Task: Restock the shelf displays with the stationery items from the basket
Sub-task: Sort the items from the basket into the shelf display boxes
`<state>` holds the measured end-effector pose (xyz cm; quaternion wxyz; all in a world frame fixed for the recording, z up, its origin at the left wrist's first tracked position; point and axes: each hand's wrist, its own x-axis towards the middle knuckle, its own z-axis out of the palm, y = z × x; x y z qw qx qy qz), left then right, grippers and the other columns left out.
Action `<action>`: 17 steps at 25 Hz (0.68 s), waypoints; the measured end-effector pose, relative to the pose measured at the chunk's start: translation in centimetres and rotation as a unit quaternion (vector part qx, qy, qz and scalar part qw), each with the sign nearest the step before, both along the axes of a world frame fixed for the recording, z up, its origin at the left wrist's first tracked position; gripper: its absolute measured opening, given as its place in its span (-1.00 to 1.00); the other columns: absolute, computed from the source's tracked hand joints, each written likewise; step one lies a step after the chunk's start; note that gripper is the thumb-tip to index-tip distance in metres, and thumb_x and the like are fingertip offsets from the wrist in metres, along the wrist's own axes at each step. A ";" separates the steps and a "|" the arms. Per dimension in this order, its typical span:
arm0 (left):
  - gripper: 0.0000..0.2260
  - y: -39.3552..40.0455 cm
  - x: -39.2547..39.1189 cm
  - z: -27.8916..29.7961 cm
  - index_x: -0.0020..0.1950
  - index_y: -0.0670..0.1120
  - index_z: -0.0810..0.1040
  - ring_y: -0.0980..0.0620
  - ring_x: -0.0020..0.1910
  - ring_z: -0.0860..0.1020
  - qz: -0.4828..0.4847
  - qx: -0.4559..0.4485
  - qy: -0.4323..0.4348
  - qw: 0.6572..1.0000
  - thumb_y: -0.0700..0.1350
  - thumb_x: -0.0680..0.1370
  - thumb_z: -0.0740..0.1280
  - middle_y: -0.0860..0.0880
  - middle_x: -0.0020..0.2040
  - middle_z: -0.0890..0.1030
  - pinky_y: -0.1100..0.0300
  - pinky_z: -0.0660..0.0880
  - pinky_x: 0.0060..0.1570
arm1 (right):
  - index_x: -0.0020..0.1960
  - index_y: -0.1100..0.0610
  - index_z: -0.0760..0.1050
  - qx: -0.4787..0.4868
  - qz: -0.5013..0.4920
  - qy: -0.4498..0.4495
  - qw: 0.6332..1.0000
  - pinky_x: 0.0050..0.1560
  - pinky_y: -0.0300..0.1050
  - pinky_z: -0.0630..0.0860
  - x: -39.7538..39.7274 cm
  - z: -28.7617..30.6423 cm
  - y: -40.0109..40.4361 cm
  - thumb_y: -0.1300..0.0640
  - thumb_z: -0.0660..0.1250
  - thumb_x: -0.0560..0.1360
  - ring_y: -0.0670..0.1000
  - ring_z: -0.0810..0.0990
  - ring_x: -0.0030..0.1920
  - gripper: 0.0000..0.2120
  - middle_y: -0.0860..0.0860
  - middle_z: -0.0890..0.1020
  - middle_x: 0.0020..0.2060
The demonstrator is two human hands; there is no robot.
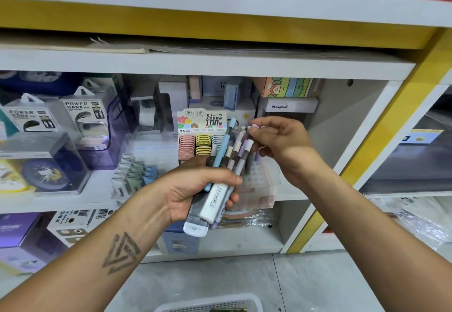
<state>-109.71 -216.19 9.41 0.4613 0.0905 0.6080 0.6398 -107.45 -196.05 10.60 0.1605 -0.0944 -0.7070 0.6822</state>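
My left hand grips a bundle of pens pointing up and slightly right toward the shelf; my right hand pinches one pen's tip.

The pens are light blue, purple, white and brown, in blocks of colour. The lead boxes in the display are pink, yellow and stripy grey (the card above has bright flowers). The shelf is white with a yellow edge. The basket is white.
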 end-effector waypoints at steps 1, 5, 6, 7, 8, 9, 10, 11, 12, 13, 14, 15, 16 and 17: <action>-0.84 0.0 -0.1 0.0 -0.11 -0.17 0.68 -0.08 -0.31 0.58 0.006 0.009 -0.011 1.000 -0.21 0.33 0.52 -0.23 -0.16 0.62 0.10 0.55 -0.31 | 0.08 0.31 0.59 -0.024 -0.018 0.013 0.999 -0.39 -0.19 0.50 0.0 0.2 0.1 0.34 0.39 0.54 0.01 0.57 -0.41 -0.87 0.14 0.68 -0.30; -0.74 -0.5 -0.6 -0.3 -0.01 -0.28 0.62 -0.07 -0.35 0.59 0.070 0.029 -0.046 0.996 -0.31 0.33 0.49 -0.28 -0.13 0.63 0.17 0.58 -0.39 | 0.06 0.30 0.54 -0.025 -0.147 0.096 0.984 -0.30 -0.15 0.60 0.0 1.0 2.0 0.35 0.38 0.54 -0.01 0.60 -0.43 -0.90 0.13 0.67 -0.36; -0.76 -0.6 -0.8 -0.3 -0.01 -0.28 0.61 -0.07 -0.35 0.59 0.078 0.030 -0.047 0.995 -0.32 0.34 0.47 -0.27 -0.18 0.63 0.18 0.59 -0.39 | 0.04 0.25 0.53 0.029 -0.161 0.104 0.981 -0.26 -0.10 0.62 0.0 1.0 2.5 0.33 0.39 0.54 0.00 0.62 -0.41 -0.91 0.14 0.67 -0.34; -0.79 -0.6 -0.9 -0.3 -0.02 -0.29 0.61 -0.08 -0.36 0.59 0.083 0.033 -0.047 0.995 -0.32 0.36 0.46 -0.26 -0.21 0.62 0.18 0.59 -0.39 | 0.03 0.20 0.53 0.111 -0.164 0.099 0.975 -0.21 -0.04 0.64 0.1 0.8 2.9 0.29 0.39 0.55 0.02 0.65 -0.35 -0.91 0.16 0.66 -0.30; -0.82 -0.6 -0.9 -0.2 -0.03 -0.29 0.61 -0.09 -0.35 0.60 0.086 0.037 -0.045 0.995 -0.33 0.38 0.44 -0.26 -0.23 0.62 0.17 0.60 -0.38 | 0.03 0.15 0.53 0.207 -0.161 0.086 0.961 -0.16 0.01 0.65 0.2 0.4 3.1 0.25 0.39 0.55 0.04 0.66 -0.28 -0.91 0.12 0.66 -0.26; -0.84 -0.5 -0.9 -0.1 -0.04 -0.30 0.61 -0.11 -0.34 0.61 0.091 0.040 -0.043 0.994 -0.34 0.39 0.43 -0.28 -0.23 0.62 0.16 0.60 -0.38 | 0.04 0.11 0.52 0.298 -0.155 0.074 0.939 -0.13 0.03 0.65 0.4 0.0 3.1 0.21 0.39 0.56 0.05 0.66 -0.22 -0.92 0.05 0.65 -0.24; -0.85 -0.4 -0.8 -0.1 -0.05 -0.30 0.60 -0.12 -0.34 0.62 0.095 0.043 -0.041 0.994 -0.36 0.40 0.42 -0.29 -0.22 0.62 0.15 0.61 -0.38 | 0.04 0.09 0.52 0.370 -0.147 0.068 0.915 -0.11 0.03 0.64 0.5 -0.6 3.1 0.18 0.38 0.57 0.05 0.65 -0.19 -0.92 -0.01 0.64 -0.23; -0.86 -0.2 -0.8 -0.1 -0.05 -0.31 0.59 -0.14 -0.34 0.63 0.099 0.046 -0.039 0.993 -0.37 0.41 0.41 -0.31 -0.22 0.62 0.14 0.60 -0.38 | 0.04 0.08 0.50 0.417 -0.137 0.069 0.896 -0.12 0.05 0.63 0.5 -1.0 3.0 0.17 0.37 0.57 0.07 0.64 -0.18 -0.92 -0.02 0.63 -0.22; -0.88 -0.1 -0.7 -0.1 -0.06 -0.32 0.58 -0.15 -0.33 0.63 0.102 0.049 -0.037 0.993 -0.39 0.41 0.41 -0.32 -0.21 0.62 0.14 0.60 -0.39 | 0.03 0.09 0.49 0.443 -0.125 0.075 0.884 -0.15 0.08 0.62 0.5 -1.4 3.1 0.17 0.36 0.57 0.11 0.63 -0.19 -0.93 0.02 0.64 -0.22; -0.88 0.0 -0.7 -0.1 -0.05 -0.32 0.58 -0.15 -0.33 0.63 0.102 0.051 -0.035 0.993 -0.39 0.42 0.40 -0.32 -0.20 0.61 0.14 0.59 -0.39 | 0.02 0.10 0.48 0.460 -0.114 0.078 0.877 -0.18 0.12 0.60 0.3 -1.7 3.2 0.17 0.36 0.58 0.15 0.61 -0.20 -0.93 0.07 0.64 -0.22; -0.87 0.1 -0.6 -0.2 -0.04 -0.33 0.58 -0.15 -0.33 0.63 0.101 0.050 -0.031 0.993 -0.40 0.42 0.40 -0.32 -0.20 0.61 0.14 0.59 -0.39 | 0.02 0.10 0.46 0.474 -0.107 0.079 0.870 -0.20 0.13 0.59 0.2 -2.0 3.3 0.18 0.35 0.58 0.18 0.60 -0.21 -0.93 0.09 0.64 -0.23; -0.85 0.2 -0.6 -0.2 -0.03 -0.33 0.58 -0.14 -0.33 0.62 0.102 0.046 -0.025 0.993 -0.40 0.42 0.41 -0.32 -0.20 0.61 0.14 0.58 -0.38 | 0.01 0.10 0.45 0.486 -0.101 0.077 0.865 -0.21 0.14 0.58 0.1 -2.2 3.4 0.18 0.34 0.58 0.19 0.59 -0.21 -0.93 0.11 0.63 -0.24; -0.85 0.2 -0.7 -0.3 -0.03 -0.33 0.58 -0.14 -0.33 0.62 0.103 0.043 -0.019 0.994 -0.40 0.41 0.41 -0.31 -0.20 0.61 0.14 0.58 -0.38 | 0.00 0.09 0.44 0.492 -0.095 0.077 0.862 -0.22 0.14 0.58 0.0 -2.4 3.5 0.19 0.34 0.58 0.19 0.59 -0.22 -0.93 0.11 0.62 -0.25; -0.84 0.2 -0.7 -0.3 -0.03 -0.33 0.58 -0.14 -0.34 0.62 0.105 0.040 -0.016 0.994 -0.40 0.41 0.42 -0.31 -0.20 0.61 0.15 0.57 -0.38 | -0.01 0.08 0.43 0.493 -0.090 0.076 0.862 -0.23 0.15 0.58 -0.1 -2.5 3.6 0.20 0.33 0.58 0.20 0.60 -0.22 -0.92 0.11 0.62 -0.25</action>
